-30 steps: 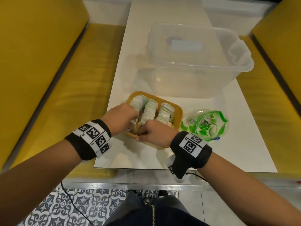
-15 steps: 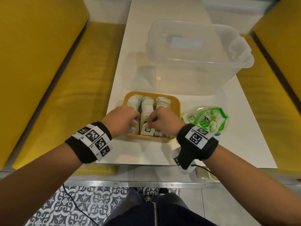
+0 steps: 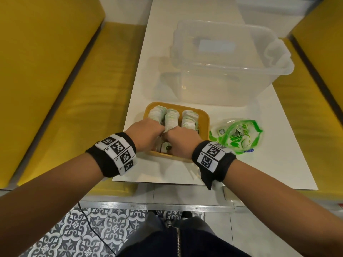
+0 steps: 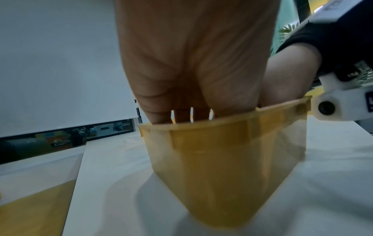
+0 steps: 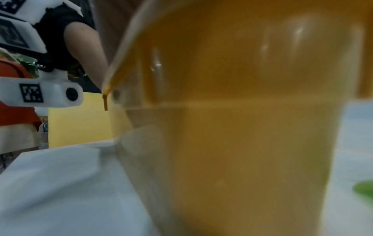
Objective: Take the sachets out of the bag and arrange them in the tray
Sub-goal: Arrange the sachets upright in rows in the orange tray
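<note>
A yellow tray (image 3: pixel 204 116) sits near the table's front edge and holds three rows of white-and-green sachets (image 3: pixel 171 117) standing on edge. My left hand (image 3: pixel 146 133) reaches into the tray's near left part. In the left wrist view its fingers (image 4: pixel 181 115) go straight down behind the tray (image 4: pixel 222 159) rim. My right hand (image 3: pixel 181 140) is beside it at the near end of the middle row, with its fingers hidden among the sachets. The green-printed clear bag (image 3: pixel 237 136) lies crumpled to the right of the tray. The tray wall (image 5: pixel 242 111) fills the right wrist view.
A large clear plastic bin (image 3: pixel 222 62) stands on the white table (image 3: pixel 269 164) just behind the tray. Yellow bench seats (image 3: pixel 55 80) run along both sides. The table's front edge is right below my wrists.
My right hand has moved left from the right-hand rows to the middle row and now touches my left hand. My left hand has stayed in the tray's near left part.
</note>
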Demonstrator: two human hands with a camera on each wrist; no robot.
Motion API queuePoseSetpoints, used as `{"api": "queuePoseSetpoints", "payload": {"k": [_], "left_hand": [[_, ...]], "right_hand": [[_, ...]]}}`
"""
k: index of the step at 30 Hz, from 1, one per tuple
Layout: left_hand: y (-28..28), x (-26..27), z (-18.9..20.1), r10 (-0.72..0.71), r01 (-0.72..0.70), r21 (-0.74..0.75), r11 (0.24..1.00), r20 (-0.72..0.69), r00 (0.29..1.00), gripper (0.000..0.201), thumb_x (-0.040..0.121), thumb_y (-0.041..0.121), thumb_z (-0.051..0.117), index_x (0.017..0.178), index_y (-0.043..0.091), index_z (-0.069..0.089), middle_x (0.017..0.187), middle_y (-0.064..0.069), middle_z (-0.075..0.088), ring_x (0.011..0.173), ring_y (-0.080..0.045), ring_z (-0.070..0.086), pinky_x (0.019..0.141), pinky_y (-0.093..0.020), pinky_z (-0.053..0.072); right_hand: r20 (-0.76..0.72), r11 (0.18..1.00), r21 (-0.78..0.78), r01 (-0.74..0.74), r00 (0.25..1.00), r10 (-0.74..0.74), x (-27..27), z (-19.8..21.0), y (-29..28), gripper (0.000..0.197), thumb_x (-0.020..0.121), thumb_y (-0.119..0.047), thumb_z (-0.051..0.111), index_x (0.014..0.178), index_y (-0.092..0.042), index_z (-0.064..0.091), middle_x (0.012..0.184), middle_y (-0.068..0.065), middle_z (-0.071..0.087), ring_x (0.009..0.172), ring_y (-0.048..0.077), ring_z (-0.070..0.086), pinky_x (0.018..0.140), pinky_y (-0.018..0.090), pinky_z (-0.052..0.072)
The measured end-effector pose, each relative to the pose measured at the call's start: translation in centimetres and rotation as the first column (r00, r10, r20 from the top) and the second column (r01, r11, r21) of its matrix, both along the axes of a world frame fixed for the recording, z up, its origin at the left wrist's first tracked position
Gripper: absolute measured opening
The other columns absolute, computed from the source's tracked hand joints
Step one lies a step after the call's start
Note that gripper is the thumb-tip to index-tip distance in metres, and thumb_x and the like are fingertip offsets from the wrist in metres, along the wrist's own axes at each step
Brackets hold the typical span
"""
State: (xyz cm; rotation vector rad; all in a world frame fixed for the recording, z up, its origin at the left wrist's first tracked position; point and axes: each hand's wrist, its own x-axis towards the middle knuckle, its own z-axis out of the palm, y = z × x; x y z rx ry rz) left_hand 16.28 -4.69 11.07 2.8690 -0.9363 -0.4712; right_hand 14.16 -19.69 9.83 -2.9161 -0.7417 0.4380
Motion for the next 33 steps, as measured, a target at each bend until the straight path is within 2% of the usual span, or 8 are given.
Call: {"api": "queuePoseSetpoints", "payload": {"k": [5,10,16,20,25,29,31,33], "left_hand": [[0.0,0.1,-0.3,0.035,-0.034,-0.023,0.999,0.033,0.999,0.015,0.085,0.015,0.062,0.100,0.016,0.060,0.099,-0.007,0.063,0.085,-0.025,0.057,0.063,-0.029,0.035],[0.1,0.5,-0.6,0.087,-0.085,-0.026,0.996,0.133,0.987,0.026,0.083,0.011,0.063,0.108,0.012,0.057,0.106,-0.008,0.059,0.098,-0.028,0.052,0.066,-0.033,0.041],[1.1,0.5,0.3,0.041,-0.051,0.045,0.998,0.190,0.981,0.053,0.071,0.041,0.079,0.113,0.020,0.056,0.111,0.000,0.057,0.105,-0.024,0.044,0.073,-0.030,0.036],[1.9,0.6,1.3,-0.068,-0.001,0.214,0.977,0.315,0.947,0.042,0.073,0.049,0.074,0.106,0.024,0.064,0.106,0.001,0.058,0.102,-0.024,0.045,0.077,-0.034,0.032],[1.6,0.4,1.2,-0.065,-0.036,0.293,0.955,0.328,0.943,0.029,0.080,0.039,0.067,0.105,0.026,0.065,0.109,0.000,0.055,0.105,-0.025,0.045,0.080,-0.036,0.032],[1.4,0.8,0.8,-0.046,-0.054,0.286,0.957,0.331,0.942,0.025,0.083,0.038,0.063,0.105,0.028,0.068,0.108,0.002,0.056,0.105,-0.023,0.045,0.078,-0.035,0.030],[1.4,1.0,0.6,-0.018,-0.068,0.254,0.965,0.321,0.947,0.020,0.086,0.034,0.061,0.104,0.029,0.069,0.106,0.003,0.057,0.104,-0.022,0.045,0.077,-0.034,0.029],[1.4,1.0,0.7,0.019,-0.095,0.221,0.971,0.322,0.947,0.016,0.086,0.035,0.062,0.099,0.030,0.069,0.102,0.006,0.060,0.102,-0.021,0.046,0.075,-0.033,0.026]], "right_hand": [[0.073,0.999,0.026,0.035,0.997,-0.037,0.3,-0.7,-0.2,0.024,0.086,-0.034,0.057,0.100,-0.015,0.062,0.093,0.010,0.065,0.082,0.032,0.064,0.064,0.037,0.054],[0.116,0.998,0.025,0.057,0.991,-0.060,0.9,-0.7,-0.1,0.023,0.086,-0.030,0.058,0.102,-0.013,0.061,0.093,0.011,0.065,0.083,0.033,0.065,0.065,0.037,0.054],[0.152,1.000,0.013,0.009,0.988,-0.010,0.8,-0.9,-0.3,0.029,0.086,-0.044,0.057,0.096,-0.016,0.060,0.088,0.008,0.065,0.079,0.031,0.064,0.058,0.032,0.046],[0.153,0.999,0.003,0.034,0.988,-0.034,1.0,-1.1,-0.1,0.034,0.085,-0.046,0.059,0.098,-0.015,0.060,0.088,0.009,0.065,0.078,0.032,0.064,0.060,0.033,0.048],[0.086,0.994,0.087,0.067,0.993,-0.074,0.7,0.3,-0.4,0.034,0.081,-0.049,0.061,0.091,-0.016,0.054,0.082,0.005,0.056,0.078,0.030,0.060,0.069,0.037,0.053],[-0.011,0.963,0.213,0.165,0.986,-0.167,1.1,1.9,-0.2,0.044,0.078,-0.063,0.055,0.080,-0.019,0.053,0.075,-0.001,0.056,0.070,0.021,0.055,0.063,0.033,0.047],[-0.045,0.947,0.252,0.198,0.980,-0.193,1.3,1.7,0.1,0.042,0.079,-0.059,0.054,0.082,-0.018,0.059,0.076,0.000,0.059,0.073,0.023,0.057,0.065,0.034,0.048],[-0.076,0.923,0.298,0.244,0.970,-0.232,1.6,1.3,0.3,0.023,0.081,-0.043,0.059,0.082,-0.020,0.061,0.079,0.001,0.061,0.077,0.024,0.060,0.067,0.033,0.049]]}}
